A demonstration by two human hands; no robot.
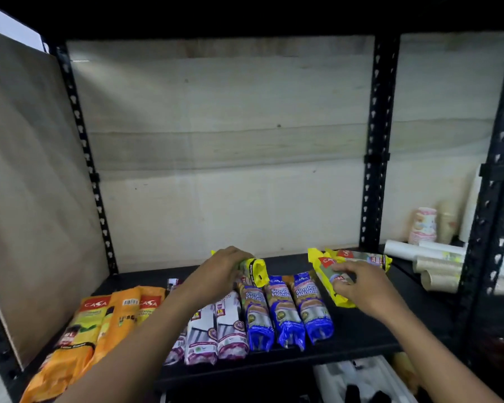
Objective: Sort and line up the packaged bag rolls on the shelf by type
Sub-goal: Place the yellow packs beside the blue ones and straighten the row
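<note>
two yellow rolls, one (253,270) in left hand (216,271) grip, another (329,279) under right hand (358,283) grip

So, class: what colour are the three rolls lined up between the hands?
Blue, seen in the head view.

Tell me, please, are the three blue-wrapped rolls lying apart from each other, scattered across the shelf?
No, the three blue rolls lie side by side in one row on the shelf, right of the purple-and-white rolls.

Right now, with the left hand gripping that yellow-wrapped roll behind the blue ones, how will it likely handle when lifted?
The yellow-wrapped roll probably lifts easily: the left hand spans it alone. Its crinkled end flap looks floppy, its core firmer. The glossy film may be slippery, and set down it may roll.
</note>
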